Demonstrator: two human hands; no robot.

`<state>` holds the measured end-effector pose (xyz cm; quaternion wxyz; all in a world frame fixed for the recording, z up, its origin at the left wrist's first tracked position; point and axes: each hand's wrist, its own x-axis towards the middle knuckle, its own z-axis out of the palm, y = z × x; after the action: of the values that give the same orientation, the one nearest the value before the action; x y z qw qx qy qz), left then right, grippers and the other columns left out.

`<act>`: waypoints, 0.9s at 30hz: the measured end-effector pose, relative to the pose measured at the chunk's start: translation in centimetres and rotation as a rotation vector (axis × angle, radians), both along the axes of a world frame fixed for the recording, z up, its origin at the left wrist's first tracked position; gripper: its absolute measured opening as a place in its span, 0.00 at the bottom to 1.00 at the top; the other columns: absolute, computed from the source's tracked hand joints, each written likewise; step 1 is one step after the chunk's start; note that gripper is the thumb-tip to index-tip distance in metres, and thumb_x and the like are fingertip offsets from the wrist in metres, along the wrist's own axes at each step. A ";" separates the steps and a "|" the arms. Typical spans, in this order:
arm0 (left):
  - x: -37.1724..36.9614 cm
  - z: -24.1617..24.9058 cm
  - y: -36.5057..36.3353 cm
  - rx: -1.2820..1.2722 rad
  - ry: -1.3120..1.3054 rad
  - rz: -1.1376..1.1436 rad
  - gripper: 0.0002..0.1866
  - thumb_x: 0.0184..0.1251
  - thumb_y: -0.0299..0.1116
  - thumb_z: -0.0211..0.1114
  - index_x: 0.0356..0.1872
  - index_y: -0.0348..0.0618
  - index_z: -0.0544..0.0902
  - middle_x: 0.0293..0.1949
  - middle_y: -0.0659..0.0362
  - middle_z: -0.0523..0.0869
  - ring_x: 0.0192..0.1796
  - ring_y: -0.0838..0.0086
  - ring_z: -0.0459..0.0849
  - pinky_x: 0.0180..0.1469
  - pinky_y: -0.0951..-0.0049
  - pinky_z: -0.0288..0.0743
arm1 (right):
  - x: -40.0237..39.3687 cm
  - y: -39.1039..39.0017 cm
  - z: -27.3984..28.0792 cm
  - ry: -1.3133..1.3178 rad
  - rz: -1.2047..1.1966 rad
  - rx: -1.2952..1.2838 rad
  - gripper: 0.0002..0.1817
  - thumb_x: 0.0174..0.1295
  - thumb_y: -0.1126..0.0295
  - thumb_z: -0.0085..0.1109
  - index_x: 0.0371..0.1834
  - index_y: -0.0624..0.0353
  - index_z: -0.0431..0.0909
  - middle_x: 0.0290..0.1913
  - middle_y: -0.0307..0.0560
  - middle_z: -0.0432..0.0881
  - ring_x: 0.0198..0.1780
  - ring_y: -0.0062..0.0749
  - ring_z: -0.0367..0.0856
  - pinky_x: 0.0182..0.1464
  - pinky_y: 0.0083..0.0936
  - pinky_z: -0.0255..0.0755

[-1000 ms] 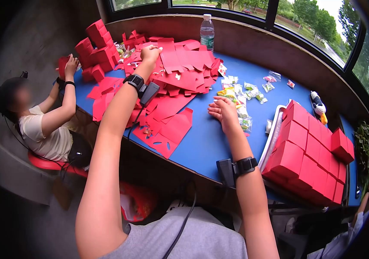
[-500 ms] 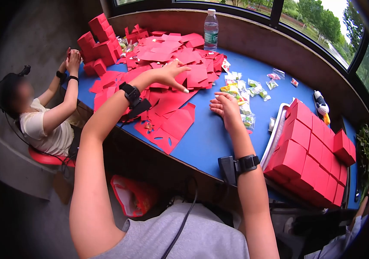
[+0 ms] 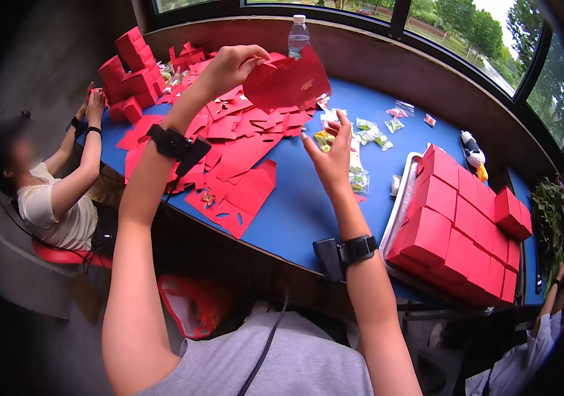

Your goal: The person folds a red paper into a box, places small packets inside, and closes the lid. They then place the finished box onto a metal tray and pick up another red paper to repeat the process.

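Pinched by one edge, a flat red cardboard sheet [image 3: 290,82] with a small gold print hangs from my left hand [image 3: 234,66] above the table. Beneath it spreads a heap of loose red card pieces [image 3: 229,129]. My right hand [image 3: 332,157] is raised with thumb and fingers apart, holding nothing. It is close to several small wrapped sweets [image 3: 359,178], to the right of the raised sheet. Nearer the front edge lies a larger red cut-out card [image 3: 246,201] with slots in it.
Folded red boxes [image 3: 457,224] fill a white tray [image 3: 395,228] on the right. More boxes [image 3: 133,82] are stacked at the back left. A water bottle [image 3: 298,36] stands near the window. Another person [image 3: 64,191] sits on the left; a red bag [image 3: 193,307] is below the table.
My left hand has risen from the heap and now holds a red sheet. My right hand has turned upward and spread its fingers. The camera view has shifted slightly.
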<state>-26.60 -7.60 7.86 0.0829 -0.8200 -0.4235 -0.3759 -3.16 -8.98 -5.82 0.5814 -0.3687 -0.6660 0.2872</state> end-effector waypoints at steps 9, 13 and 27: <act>-1.2 0.8 1.2 -0.038 -0.021 0.290 0.10 0.64 0.26 0.54 0.43 0.35 0.79 0.33 0.50 0.85 0.36 0.70 0.85 0.39 0.75 0.76 | 0.0 -0.8 0.3 -0.044 -0.054 0.096 0.53 0.48 0.61 0.69 0.70 0.62 0.39 0.64 0.67 0.51 0.65 0.58 0.57 0.65 0.42 0.55; -10.0 -4.5 5.7 0.029 -0.291 0.734 0.18 0.63 0.36 0.56 0.50 0.37 0.76 0.40 0.44 0.82 0.45 0.56 0.82 0.48 0.56 0.75 | 0.1 0.1 -1.3 -0.072 -0.037 -0.075 0.48 0.50 0.66 0.63 0.70 0.63 0.41 0.63 0.67 0.53 0.63 0.59 0.59 0.65 0.41 0.56; -0.3 -12.4 -2.4 -0.273 0.362 0.481 0.38 0.51 0.49 0.68 0.58 0.35 0.67 0.60 0.44 0.64 0.61 0.52 0.67 0.59 0.57 0.65 | -0.5 1.3 -3.4 -0.222 -0.126 -0.039 0.36 0.51 0.70 0.61 0.63 0.61 0.57 0.51 0.56 0.65 0.46 0.38 0.74 0.50 0.32 0.71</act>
<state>-26.86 -9.96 -4.56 0.1329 -0.7535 -0.6299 -0.1334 -3.65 -7.66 -9.18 0.5137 -0.4505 -0.6961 0.2205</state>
